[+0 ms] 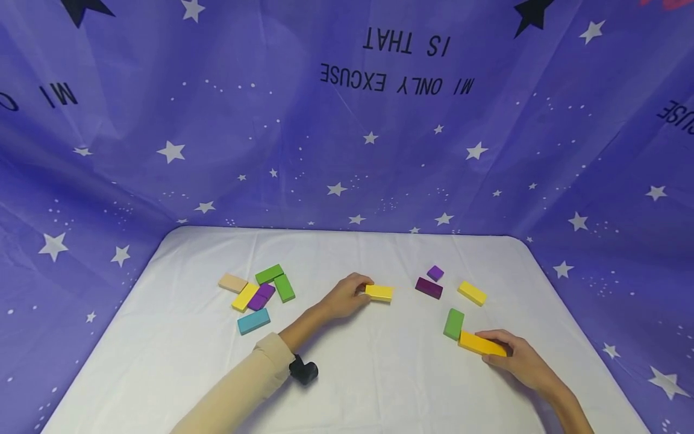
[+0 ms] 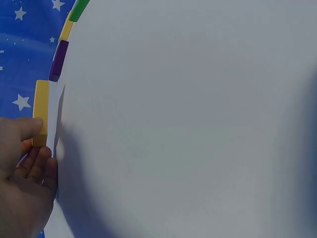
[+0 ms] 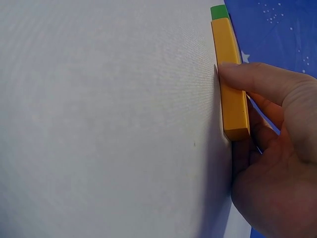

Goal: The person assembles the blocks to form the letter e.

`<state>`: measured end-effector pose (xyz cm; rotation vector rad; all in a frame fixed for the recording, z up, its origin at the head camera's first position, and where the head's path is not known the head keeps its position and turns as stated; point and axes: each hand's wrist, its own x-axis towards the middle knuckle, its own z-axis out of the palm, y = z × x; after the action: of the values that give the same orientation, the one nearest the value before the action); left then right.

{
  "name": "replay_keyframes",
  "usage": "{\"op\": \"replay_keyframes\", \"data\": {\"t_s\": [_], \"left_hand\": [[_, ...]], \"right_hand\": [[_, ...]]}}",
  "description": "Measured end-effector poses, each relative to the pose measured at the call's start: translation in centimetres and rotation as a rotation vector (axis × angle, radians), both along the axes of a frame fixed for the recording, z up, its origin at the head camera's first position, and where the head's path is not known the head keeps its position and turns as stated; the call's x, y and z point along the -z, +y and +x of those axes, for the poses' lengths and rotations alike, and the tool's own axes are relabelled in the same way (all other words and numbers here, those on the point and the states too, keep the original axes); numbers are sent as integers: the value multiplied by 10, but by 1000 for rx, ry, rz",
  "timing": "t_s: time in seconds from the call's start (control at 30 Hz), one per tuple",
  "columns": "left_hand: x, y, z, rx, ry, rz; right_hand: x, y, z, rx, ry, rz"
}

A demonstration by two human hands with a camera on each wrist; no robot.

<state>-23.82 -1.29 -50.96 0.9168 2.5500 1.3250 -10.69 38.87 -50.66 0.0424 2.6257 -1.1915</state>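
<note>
My left hand [image 1: 347, 295] pinches a short yellow block [image 1: 379, 293] by its left end, near the middle of the table. In the left wrist view the thumb lies on the side of that yellow block [image 2: 41, 106], with the fingers behind and below. At the right, my right hand [image 1: 517, 360] grips a longer orange-yellow block [image 1: 479, 344] between thumb and fingers. Its far end meets a green block [image 1: 453, 323] in the head view. The right wrist view shows the thumb across the orange-yellow block [image 3: 232, 94], the green one beyond.
Beyond the right hand lie a yellow block [image 1: 472, 293], a dark purple block [image 1: 429, 287] and a small purple block [image 1: 435, 273]. At left is a group with a blue block [image 1: 253, 321], a beige block [image 1: 233, 282] and several others. A starry purple cloth [image 1: 336, 150] surrounds the white table [image 1: 379, 380].
</note>
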Motion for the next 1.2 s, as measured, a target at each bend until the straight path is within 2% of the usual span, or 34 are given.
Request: {"op": "replay_keyframes", "data": {"t_s": [0.27,0.5,0.83,1.0,1.2], "left_hand": [[3,-24,7,-12,19,0],[4,-45,13,-24,-1,-9],[2,-72,21,-102,-15,1],[2,-81,26,-119,-35,9],[2,-84,30,-117,-27,3]], "right_hand": [[3,3,-1,-7,10,1],[4,4,-1,-10,9,1],[4,4,-2,-35,32,-9],[4,4,-2,-40,51,14],[4,3,0,-14,20,-11]]}}
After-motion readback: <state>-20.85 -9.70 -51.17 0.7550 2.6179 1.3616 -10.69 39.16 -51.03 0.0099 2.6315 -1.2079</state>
